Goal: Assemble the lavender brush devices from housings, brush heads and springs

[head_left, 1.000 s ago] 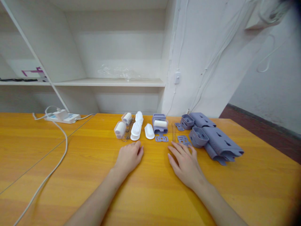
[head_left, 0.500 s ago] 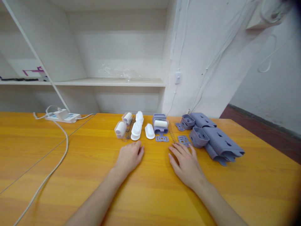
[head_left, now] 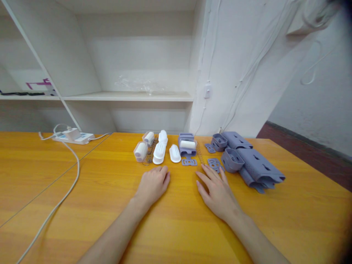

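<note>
My left hand rests on the table in a loose fist, thumb at its side, and nothing shows in it. Just beyond it stand white ribbed oval parts and a lone white oval part. My right hand lies palm down with fingers spread, holding nothing. Its fingertips are close to purple-grey slotted plates and a thin coil spring. Between the hands, farther back, a clear cup with a white roller sits on a purple-grey casing, with another slotted plate before it.
Translucent cups with white rollers and more springs stand at the left of the row. Purple-grey oval cups and large sleeve-like casings lie right. A power strip trails a white cable across the table's left.
My left hand has edged slightly right. The fingers of my right hand have shifted a little, showing more of the slotted plates. The parts on the table stay put.
</note>
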`<control>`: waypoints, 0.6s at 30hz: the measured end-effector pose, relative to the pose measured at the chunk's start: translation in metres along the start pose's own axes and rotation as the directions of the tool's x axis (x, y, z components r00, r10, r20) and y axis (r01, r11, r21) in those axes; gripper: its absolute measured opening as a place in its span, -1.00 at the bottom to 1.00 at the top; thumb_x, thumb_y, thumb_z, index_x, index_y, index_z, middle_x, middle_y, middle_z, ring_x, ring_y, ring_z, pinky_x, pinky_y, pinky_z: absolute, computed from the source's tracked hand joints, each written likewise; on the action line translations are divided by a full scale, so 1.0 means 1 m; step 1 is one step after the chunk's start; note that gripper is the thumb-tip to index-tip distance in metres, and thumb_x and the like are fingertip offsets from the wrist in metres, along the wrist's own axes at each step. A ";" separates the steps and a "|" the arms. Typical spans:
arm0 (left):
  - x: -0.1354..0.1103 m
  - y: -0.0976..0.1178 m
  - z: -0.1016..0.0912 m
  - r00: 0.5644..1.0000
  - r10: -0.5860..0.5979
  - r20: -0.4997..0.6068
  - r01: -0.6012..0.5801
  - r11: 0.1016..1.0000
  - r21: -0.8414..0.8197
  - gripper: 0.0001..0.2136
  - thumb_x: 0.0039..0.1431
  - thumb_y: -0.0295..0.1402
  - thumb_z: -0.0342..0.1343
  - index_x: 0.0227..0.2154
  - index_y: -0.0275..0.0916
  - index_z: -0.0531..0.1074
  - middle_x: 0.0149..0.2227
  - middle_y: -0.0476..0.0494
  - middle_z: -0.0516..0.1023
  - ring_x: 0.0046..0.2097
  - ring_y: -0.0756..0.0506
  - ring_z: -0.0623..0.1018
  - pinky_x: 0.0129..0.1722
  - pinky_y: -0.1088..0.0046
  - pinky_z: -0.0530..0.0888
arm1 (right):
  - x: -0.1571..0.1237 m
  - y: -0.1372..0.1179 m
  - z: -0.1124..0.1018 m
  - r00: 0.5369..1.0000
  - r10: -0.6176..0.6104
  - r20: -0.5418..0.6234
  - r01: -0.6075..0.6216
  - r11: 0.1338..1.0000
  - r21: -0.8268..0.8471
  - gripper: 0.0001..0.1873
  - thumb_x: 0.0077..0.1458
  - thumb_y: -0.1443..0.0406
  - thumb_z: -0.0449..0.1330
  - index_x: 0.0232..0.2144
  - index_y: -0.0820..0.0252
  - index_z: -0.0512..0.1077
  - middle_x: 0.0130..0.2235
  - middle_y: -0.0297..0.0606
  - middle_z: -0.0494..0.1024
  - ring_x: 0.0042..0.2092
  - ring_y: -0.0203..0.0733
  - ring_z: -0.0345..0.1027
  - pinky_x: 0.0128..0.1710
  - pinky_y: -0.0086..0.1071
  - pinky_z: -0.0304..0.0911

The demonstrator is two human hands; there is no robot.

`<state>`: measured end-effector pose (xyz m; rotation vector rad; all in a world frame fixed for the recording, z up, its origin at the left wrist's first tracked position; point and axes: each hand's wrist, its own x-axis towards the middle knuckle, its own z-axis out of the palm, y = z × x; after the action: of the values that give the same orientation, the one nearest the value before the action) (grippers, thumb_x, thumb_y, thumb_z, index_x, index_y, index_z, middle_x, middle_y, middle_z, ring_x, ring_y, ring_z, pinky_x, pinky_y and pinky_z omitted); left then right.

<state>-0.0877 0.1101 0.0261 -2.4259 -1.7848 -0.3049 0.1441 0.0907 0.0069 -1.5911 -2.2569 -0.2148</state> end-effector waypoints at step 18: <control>-0.004 0.009 0.000 0.983 0.149 -0.105 -0.155 0.986 -0.056 -0.80 0.27 -0.28 -0.21 -0.36 -0.18 0.28 -0.29 -0.10 0.36 -0.21 -0.09 0.38 -0.33 0.41 0.31 | -0.001 0.000 0.001 0.998 0.027 -0.057 -0.029 0.998 -0.047 -0.65 0.15 0.22 -0.02 -0.05 0.09 0.40 0.12 -0.11 0.32 0.16 -0.01 0.10 0.19 0.11 -0.22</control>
<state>-0.0806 0.1038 0.0257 -2.5236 -1.5624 -0.4659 0.1440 0.0902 0.0053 -1.6191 -2.2015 -0.3042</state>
